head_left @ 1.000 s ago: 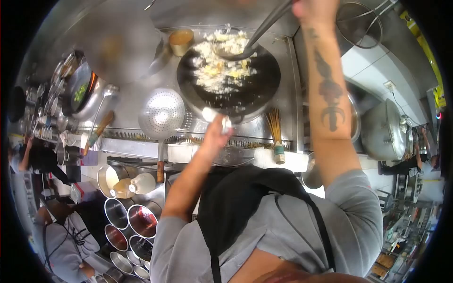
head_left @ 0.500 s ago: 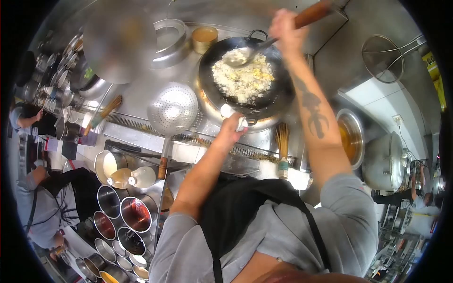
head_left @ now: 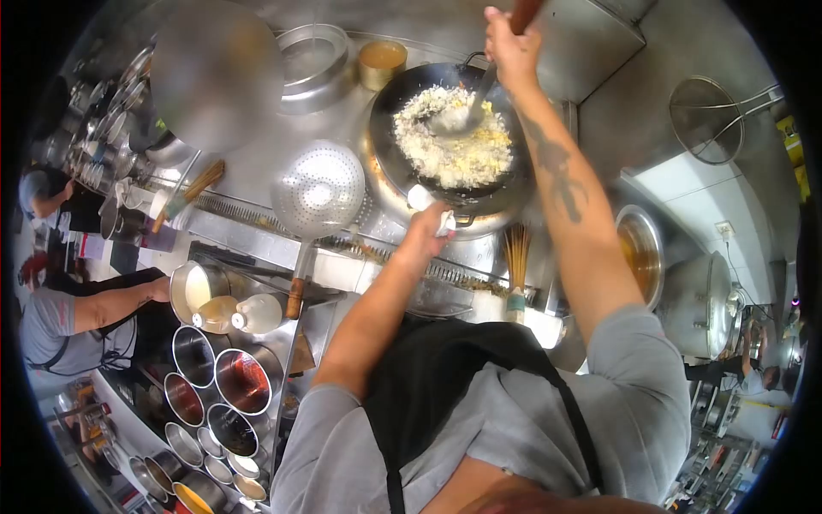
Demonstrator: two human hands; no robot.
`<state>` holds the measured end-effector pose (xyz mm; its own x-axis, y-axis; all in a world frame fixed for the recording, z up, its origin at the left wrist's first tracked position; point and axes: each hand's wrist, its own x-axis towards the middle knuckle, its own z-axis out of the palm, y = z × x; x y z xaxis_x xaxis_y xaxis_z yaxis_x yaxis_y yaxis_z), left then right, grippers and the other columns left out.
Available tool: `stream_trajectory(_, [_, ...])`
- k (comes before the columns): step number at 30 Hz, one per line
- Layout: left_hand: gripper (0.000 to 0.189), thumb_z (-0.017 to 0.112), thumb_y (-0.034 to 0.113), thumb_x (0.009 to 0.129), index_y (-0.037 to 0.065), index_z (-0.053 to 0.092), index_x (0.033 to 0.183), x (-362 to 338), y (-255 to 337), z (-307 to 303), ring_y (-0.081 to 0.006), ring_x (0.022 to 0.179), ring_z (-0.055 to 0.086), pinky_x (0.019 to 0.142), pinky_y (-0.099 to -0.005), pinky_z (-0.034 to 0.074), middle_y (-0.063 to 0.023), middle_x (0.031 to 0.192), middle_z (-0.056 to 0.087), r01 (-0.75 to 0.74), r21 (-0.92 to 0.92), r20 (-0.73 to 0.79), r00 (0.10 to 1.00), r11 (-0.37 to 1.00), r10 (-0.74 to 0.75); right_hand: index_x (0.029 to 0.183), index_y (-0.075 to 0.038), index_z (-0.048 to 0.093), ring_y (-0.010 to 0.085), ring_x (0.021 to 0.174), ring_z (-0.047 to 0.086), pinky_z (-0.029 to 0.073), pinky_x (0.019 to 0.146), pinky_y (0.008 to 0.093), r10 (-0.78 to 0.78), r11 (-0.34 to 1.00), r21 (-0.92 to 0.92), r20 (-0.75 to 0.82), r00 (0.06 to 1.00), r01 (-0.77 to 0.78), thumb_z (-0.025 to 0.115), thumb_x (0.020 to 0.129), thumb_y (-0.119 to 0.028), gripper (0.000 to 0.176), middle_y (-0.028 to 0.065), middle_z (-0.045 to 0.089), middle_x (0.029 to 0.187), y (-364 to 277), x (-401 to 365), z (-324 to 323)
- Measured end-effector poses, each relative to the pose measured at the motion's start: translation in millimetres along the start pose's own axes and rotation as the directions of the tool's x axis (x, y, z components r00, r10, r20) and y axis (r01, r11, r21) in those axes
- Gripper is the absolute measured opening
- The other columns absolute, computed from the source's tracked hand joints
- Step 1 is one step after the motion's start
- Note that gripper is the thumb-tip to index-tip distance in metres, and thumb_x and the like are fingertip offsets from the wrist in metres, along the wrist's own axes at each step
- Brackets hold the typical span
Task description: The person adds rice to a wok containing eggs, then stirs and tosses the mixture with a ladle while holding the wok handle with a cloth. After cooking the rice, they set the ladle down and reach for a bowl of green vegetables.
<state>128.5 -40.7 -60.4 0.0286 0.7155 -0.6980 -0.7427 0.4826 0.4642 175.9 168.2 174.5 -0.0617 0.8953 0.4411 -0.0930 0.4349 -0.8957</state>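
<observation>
You wore a grey short-sleeved shirt (head_left: 522, 428) and, over it, a black apron (head_left: 428, 377) with a thin black strap (head_left: 586, 433) crossing your right shoulder. A dark tattoo (head_left: 556, 176) ran along your right forearm, between the right hand (head_left: 511, 47) and the elbow. Both arms were bare below the sleeves.

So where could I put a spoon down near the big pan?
Bare steel counter lies between the metal ring, the strainer and the pan. The bowls at lower left are packed tight. The left hand grips the pan's near edge; the right hand holds a ladle in it.
</observation>
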Motion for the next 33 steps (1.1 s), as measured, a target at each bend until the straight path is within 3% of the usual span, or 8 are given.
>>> stream_trajectory(4, [0.017, 0.063, 0.020, 0.081, 0.008, 0.058, 0.092, -10, 3, 1, -0.0192, 0.066, 0.055, 0.046, -0.0317, 0.045, -0.0068, 0.077, 0.057, -0.025, -0.017, -0.008, 1.000, 1.000, 0.025, 0.068, -0.007, 0.047, 0.0079, 0.040, 0.038, 0.033, 0.038, 0.0256, 0.035, 0.967, 0.243, 0.176, 0.984, -0.078, 0.063, 0.085, -0.014, 0.025, 0.0002, 0.045, 0.055, 23, -28, 13])
stream_trajectory(7, [0.014, 0.061, 0.021, 0.083, 0.012, 0.056, 0.091, -19, 8, 2, -0.0165, 0.072, 0.053, 0.054, -0.0313, 0.044, -0.0031, 0.082, 0.056, 0.006, 0.034, 0.016, 1.000, 0.999, -0.007, 0.067, -0.007, 0.047, 0.0087, 0.040, 0.037, 0.034, 0.039, 0.0269, 0.021, 0.999, 0.027, 0.163, 0.986, -0.025, 0.061, 0.086, -0.013, 0.024, 0.0006, 0.044, 0.055, -1, -25, 11])
stream_trajectory(11, [0.013, 0.061, 0.019, 0.083, 0.012, 0.056, 0.091, -2, 1, -1, -0.0176, 0.074, 0.054, 0.055, -0.0326, 0.045, -0.0036, 0.081, 0.057, 0.032, -0.005, 0.005, 0.999, 0.999, -0.031, 0.065, -0.009, 0.043, 0.0081, 0.039, 0.035, 0.034, 0.039, 0.0268, -0.007, 0.960, 0.278, 0.179, 0.984, -0.043, 0.063, 0.086, -0.016, 0.030, -0.0014, 0.042, 0.054, 2, -51, -1])
stream_trajectory(15, [0.012, 0.061, 0.017, 0.083, 0.011, 0.055, 0.092, 12, -4, -8, -0.0193, 0.074, 0.055, 0.055, -0.0335, 0.046, -0.0047, 0.082, 0.058, 0.040, -0.029, 0.007, 0.999, 0.999, -0.039, 0.066, -0.010, 0.042, 0.0071, 0.039, 0.035, 0.032, 0.038, 0.0251, 0.114, 0.978, 0.124, 0.358, 0.927, -0.168, 0.063, 0.086, -0.016, 0.030, -0.0018, 0.041, 0.053, -40, -52, -4])
stream_trajectory(23, [0.012, 0.054, 0.020, 0.091, 0.013, 0.055, 0.101, -63, -32, 3, -0.0172, 0.077, 0.057, 0.062, -0.0319, 0.050, -0.0041, 0.089, 0.058, -0.026, -0.047, 0.137, 0.990, 0.999, 0.033, 0.076, -0.008, 0.049, 0.0135, 0.041, 0.044, 0.039, 0.037, 0.0298, 0.362, 0.930, 0.010, 0.142, 0.921, -0.367, 0.062, 0.088, -0.016, 0.019, 0.0000, 0.046, 0.056, -21, -15, -52])
stream_trajectory(29, [0.011, 0.051, 0.020, 0.093, 0.011, 0.054, 0.098, -135, -24, 19, -0.0152, 0.075, 0.055, 0.061, -0.0296, 0.050, -0.0042, 0.087, 0.057, 0.112, -0.163, 0.054, 0.993, 0.980, -0.104, 0.082, -0.005, 0.055, 0.0159, 0.042, 0.049, 0.041, 0.038, 0.0305, 0.043, 0.929, 0.366, 0.037, 0.998, -0.054, 0.064, 0.087, -0.026, 0.023, 0.0027, 0.051, 0.056, -61, 19, -96])
stream_trajectory(31, [0.011, 0.053, 0.020, 0.092, 0.011, 0.054, 0.099, -75, -26, -7, -0.0153, 0.077, 0.056, 0.062, -0.0295, 0.050, -0.0044, 0.087, 0.056, -0.045, -0.170, 0.350, 0.931, 0.984, 0.103, 0.077, -0.006, 0.055, 0.0148, 0.040, 0.047, 0.038, 0.037, 0.0296, 0.175, 0.976, -0.100, -0.177, 0.969, -0.194, 0.063, 0.087, -0.024, 0.022, 0.0027, 0.050, 0.053, -47, -17, -69])
stream_trajectory(33, [0.013, 0.052, 0.021, 0.092, 0.013, 0.054, 0.102, -83, -55, -24, -0.0140, 0.079, 0.057, 0.063, -0.0300, 0.051, -0.0031, 0.089, 0.057, -0.113, 0.026, 0.191, 0.976, 0.993, 0.106, 0.070, -0.006, 0.054, 0.0145, 0.036, 0.045, 0.036, 0.035, 0.0299, 0.023, 1.000, 0.011, -0.194, 0.981, -0.022, 0.062, 0.087, -0.022, 0.025, 0.0031, 0.050, 0.050, -20, -29, -48])
